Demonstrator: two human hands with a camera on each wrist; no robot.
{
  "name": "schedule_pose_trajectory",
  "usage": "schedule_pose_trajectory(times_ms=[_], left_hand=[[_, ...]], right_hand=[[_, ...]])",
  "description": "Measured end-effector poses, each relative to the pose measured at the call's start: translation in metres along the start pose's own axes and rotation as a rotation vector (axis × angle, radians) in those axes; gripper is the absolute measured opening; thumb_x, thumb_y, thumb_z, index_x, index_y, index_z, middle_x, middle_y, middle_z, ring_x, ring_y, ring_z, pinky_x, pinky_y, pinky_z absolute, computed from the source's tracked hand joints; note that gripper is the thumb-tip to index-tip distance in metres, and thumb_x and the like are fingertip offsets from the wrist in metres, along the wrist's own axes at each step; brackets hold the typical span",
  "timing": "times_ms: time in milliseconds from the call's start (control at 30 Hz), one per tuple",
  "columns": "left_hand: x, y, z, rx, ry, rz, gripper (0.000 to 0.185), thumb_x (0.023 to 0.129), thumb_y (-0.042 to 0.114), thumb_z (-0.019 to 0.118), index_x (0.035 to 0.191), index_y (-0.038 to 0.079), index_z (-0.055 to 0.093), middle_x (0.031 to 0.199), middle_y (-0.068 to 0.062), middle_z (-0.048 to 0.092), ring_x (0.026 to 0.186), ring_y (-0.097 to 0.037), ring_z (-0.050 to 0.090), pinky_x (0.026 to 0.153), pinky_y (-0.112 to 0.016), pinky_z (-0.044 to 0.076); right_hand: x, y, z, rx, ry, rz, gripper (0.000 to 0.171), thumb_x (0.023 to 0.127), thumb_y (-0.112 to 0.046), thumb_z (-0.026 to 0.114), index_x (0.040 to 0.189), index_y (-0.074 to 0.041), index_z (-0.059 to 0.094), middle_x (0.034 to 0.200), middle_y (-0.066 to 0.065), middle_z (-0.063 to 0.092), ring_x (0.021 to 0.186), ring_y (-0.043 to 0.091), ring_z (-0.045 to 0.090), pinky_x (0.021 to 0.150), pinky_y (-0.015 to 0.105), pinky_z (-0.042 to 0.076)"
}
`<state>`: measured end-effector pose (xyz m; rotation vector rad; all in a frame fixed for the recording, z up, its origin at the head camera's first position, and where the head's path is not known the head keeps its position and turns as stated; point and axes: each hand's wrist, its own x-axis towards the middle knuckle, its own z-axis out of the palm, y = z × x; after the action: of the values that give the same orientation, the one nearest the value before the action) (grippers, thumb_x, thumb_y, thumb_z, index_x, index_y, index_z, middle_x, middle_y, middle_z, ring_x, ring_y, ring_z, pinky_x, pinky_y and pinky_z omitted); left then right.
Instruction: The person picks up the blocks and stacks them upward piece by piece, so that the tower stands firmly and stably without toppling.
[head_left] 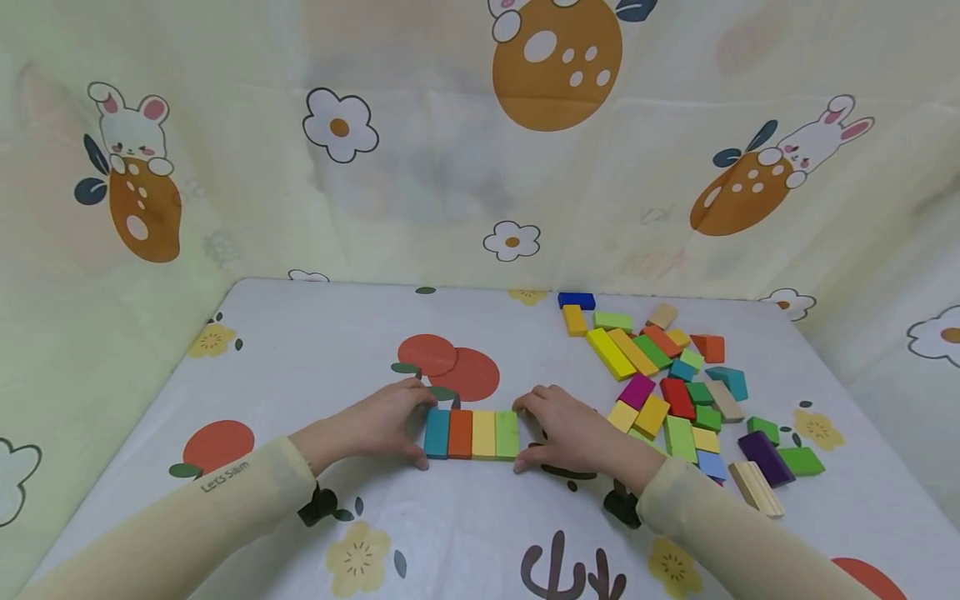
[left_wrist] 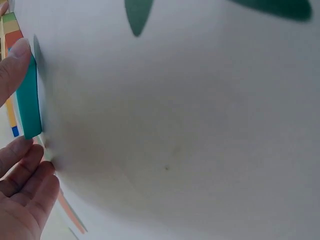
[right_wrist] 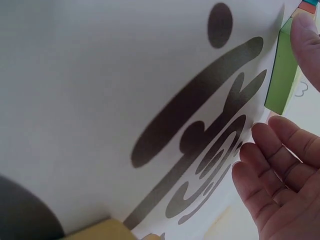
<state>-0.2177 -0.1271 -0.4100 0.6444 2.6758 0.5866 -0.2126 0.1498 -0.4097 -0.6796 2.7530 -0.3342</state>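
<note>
A teal block (head_left: 437, 433), an orange block (head_left: 461, 434), a yellow block (head_left: 483, 434) and a light green block (head_left: 506, 435) lie side by side in one row on the table. At the left end, my left hand (head_left: 386, 425) holds the teal block between thumb and fingers, the thumb at its near end and the fingertips at its far end. My right hand (head_left: 573, 433) holds the light green block in the same way at the right end. In both wrist views, the other fingers are loosely bent beside the outer blocks.
A loose spread of coloured blocks, among them a purple block (head_left: 766, 457), a red block (head_left: 678, 398) and a dark blue block (head_left: 576, 301), covers the table's right side. Some lie close behind my right forearm. A printed cloth (head_left: 420, 192) hangs behind the table (head_left: 315, 333).
</note>
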Motion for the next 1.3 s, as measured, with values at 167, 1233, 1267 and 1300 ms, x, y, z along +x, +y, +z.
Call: schedule_pose_trajectory(times_ms=[167, 1233, 1267, 1300], left_hand=[[-0.0029, 0.0018, 0.0007, -0.003, 0.008, -0.016, 0.082, 0.067, 0.034, 0.097, 0.134, 0.002, 0.061, 0.133, -0.009, 0.061, 0.125, -0.025, 0.056, 0.109, -0.043, 0.052], [-0.0040, 0.0032, 0.0022, -0.006, 0.045, -0.033, 0.067, 0.071, 0.034, 0.095, 0.127, 0.009, 0.068, 0.122, -0.005, 0.064, 0.118, -0.021, 0.056, 0.104, -0.041, 0.055], [-0.0036, 0.0032, 0.0022, -0.008, 0.044, -0.035, 0.067, 0.072, 0.035, 0.094, 0.128, 0.009, 0.067, 0.123, -0.004, 0.064, 0.118, -0.021, 0.056, 0.105, -0.040, 0.055], [-0.0033, 0.0032, 0.0023, -0.009, 0.044, -0.034, 0.068, 0.071, 0.035, 0.094, 0.128, 0.009, 0.067, 0.123, -0.004, 0.064, 0.118, -0.021, 0.056, 0.105, -0.040, 0.055]], right_hand=[[-0.0004, 0.0020, -0.0007, 0.009, -0.005, -0.015, 0.076, 0.075, -0.049, 0.088, 0.134, -0.009, 0.061, 0.126, 0.008, 0.063, 0.114, 0.023, 0.056, 0.102, 0.043, 0.055], [-0.0046, 0.0033, -0.0054, 0.020, -0.012, -0.045, 0.074, 0.079, -0.048, 0.085, 0.135, -0.006, 0.060, 0.119, 0.008, 0.064, 0.108, 0.022, 0.056, 0.099, 0.044, 0.055], [-0.0046, 0.0035, -0.0053, 0.020, -0.011, -0.046, 0.074, 0.079, -0.048, 0.085, 0.135, -0.006, 0.060, 0.119, 0.008, 0.063, 0.108, 0.022, 0.056, 0.099, 0.044, 0.055], [-0.0046, 0.0036, -0.0053, 0.019, -0.010, -0.047, 0.074, 0.079, -0.048, 0.085, 0.135, -0.006, 0.060, 0.119, 0.008, 0.063, 0.108, 0.022, 0.056, 0.099, 0.043, 0.055]])
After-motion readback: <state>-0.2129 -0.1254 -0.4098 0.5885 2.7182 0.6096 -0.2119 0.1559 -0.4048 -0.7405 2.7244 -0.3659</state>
